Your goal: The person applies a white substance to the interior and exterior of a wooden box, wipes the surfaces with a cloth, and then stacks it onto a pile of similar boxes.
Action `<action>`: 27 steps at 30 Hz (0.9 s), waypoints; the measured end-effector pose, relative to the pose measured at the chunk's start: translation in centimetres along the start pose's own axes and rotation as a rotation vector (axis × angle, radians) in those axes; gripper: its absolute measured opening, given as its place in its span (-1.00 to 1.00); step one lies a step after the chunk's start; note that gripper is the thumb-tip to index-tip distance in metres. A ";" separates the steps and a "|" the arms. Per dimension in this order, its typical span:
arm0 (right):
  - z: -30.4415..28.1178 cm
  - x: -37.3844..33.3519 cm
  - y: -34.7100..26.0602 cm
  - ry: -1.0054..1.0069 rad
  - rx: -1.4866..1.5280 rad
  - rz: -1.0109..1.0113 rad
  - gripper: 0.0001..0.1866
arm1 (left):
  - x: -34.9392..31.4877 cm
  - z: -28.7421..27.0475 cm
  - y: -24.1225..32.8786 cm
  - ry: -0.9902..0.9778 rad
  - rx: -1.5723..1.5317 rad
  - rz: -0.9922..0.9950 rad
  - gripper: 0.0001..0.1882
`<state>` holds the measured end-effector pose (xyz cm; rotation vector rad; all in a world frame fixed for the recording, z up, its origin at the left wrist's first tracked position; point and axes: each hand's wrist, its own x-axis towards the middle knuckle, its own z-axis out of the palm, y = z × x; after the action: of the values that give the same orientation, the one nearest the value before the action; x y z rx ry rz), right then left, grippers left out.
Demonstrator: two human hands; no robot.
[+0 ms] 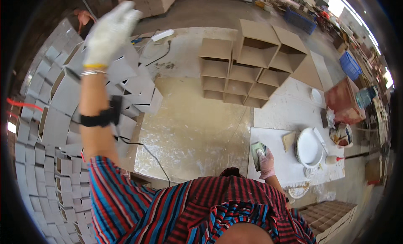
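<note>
This looks like a workshop: masses of stacked pale boxes (46,198), a white-smeared worktable (184,130), a white-filled tub (298,154).

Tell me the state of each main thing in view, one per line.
Left hand in a white glove: raised, blurred.
Right hand in a pale glove: gripping a greenish rectangular pad.
Pad: held, material unclear.
Brown cardboard boxes: stacked, open.
Pale grey rectangular boxes: stacked, some open.
White round tub: open, upright.

Pad (256,151) is sitting left of the tub (297,149), well apart from it. Pale green, blocky, longer than wide, long axis pointing roughly away from the wearer. Right hand (266,162) is gripping it, fingers partly covering its right side.
</note>
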<state>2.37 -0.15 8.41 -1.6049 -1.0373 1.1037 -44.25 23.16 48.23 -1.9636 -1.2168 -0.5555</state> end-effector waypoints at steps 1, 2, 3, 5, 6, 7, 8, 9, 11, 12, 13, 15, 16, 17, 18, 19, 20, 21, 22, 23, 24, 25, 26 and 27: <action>-0.2 0.0 0.0 0.022 -0.087 -0.038 -0.60 | 0.4 1.3 1.8 0.002 0.058 0.203 -0.78; -0.4 0.0 0.1 0.050 -0.187 -0.113 -0.59 | -1.0 2.5 3.9 -0.096 -0.392 0.086 -0.77; -0.5 0.0 0.2 0.024 -0.077 -0.071 -0.59 | -2.9 4.2 7.5 -0.227 -0.982 -0.226 -0.74; -0.7 0.1 0.3 -0.009 0.106 -0.059 -0.57 | -5.5 7.0 13.2 -0.463 -1.780 -0.743 -0.66; -0.7 0.1 0.4 -0.011 0.102 -0.067 -0.58 | -5.8 8.5 15.0 -0.536 -1.703 -0.776 -0.55; -0.8 0.2 0.4 -0.009 0.091 -0.101 -0.59 | -5.8 9.8 16.7 -0.591 -1.853 -0.980 -0.54; -0.8 0.2 0.5 0.017 0.052 -0.116 -0.59 | -5.7 10.9 17.9 -0.625 -2.021 -1.072 -0.50; -0.9 0.1 0.5 -0.002 0.055 -0.123 -0.59 | -5.5 11.5 19.2 -0.577 -2.048 -1.166 -0.44; -1.3 -0.2 0.5 0.020 -0.032 -0.098 -0.60 | -4.7 11.6 20.6 -0.525 -2.032 -1.342 -0.49; -1.5 -0.5 0.5 0.014 0.028 -0.080 -0.61 | -4.5 11.0 20.5 -0.522 -1.701 -1.119 -0.47; -1.8 -0.8 0.4 0.032 0.038 -0.100 -0.61 | -4.5 10.2 20.1 -0.531 -1.331 -0.933 -0.45; -2.4 -1.6 0.3 0.063 0.025 -0.128 -0.62 | -5.7 7.7 19.5 0.060 -0.530 -0.484 -0.41; -2.7 -2.0 0.2 0.087 0.059 -0.096 -0.62 | -6.4 6.6 17.0 0.373 -0.321 -0.189 -0.41; -3.0 -2.2 0.1 0.102 0.104 -0.083 -0.62 | -7.3 5.4 15.4 0.338 -0.203 -0.116 -0.42; -3.1 -2.4 0.1 0.100 0.096 -0.109 -0.62 | -8.0 4.4 13.9 0.191 -0.160 -0.136 -0.44; -3.2 -2.6 0.1 0.093 0.126 -0.046 -0.61 | -7.9 4.1 12.2 0.123 -0.213 -0.158 -0.47; -3.1 -2.5 0.1 0.086 0.113 -0.037 -0.61 | -8.3 3.8 11.6 0.181 -0.143 -0.099 -0.49; -2.9 -2.3 0.1 0.069 0.105 -0.083 -0.61 | -8.5 3.7 11.1 0.245 -0.074 -0.035 -0.52; -2.6 -1.9 0.2 0.064 0.122 -0.104 -0.60 | -8.5 3.7 10.5 0.211 -0.107 -0.007 -0.52; -2.3 -1.7 0.1 0.056 0.150 -0.062 -0.60 | -8.5 3.6 9.9 0.173 -0.138 0.019 -0.53; -1.8 -1.2 0.1 0.035 0.165 -0.033 -0.61 | -8.6 3.5 9.5 0.132 -0.167 0.041 -0.53; -1.5 -0.9 0.0 0.016 0.158 -0.026 -0.61 | -8.8 3.2 9.2 0.059 -0.196 0.069 -0.52; -1.0 -0.7 -0.1 -0.003 0.155 -0.058 -0.61 | -8.7 3.1 8.9 -0.009 -0.223 0.099 -0.51; -0.7 -0.6 -0.3 -0.033 0.158 -0.040 -0.60 | -8.7 2.9 8.7 -0.095 -0.241 0.123 -0.50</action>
<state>2.82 -0.75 8.95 -1.4393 -0.9745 1.1588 -40.53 18.08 37.24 -2.2737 -1.1187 -0.5730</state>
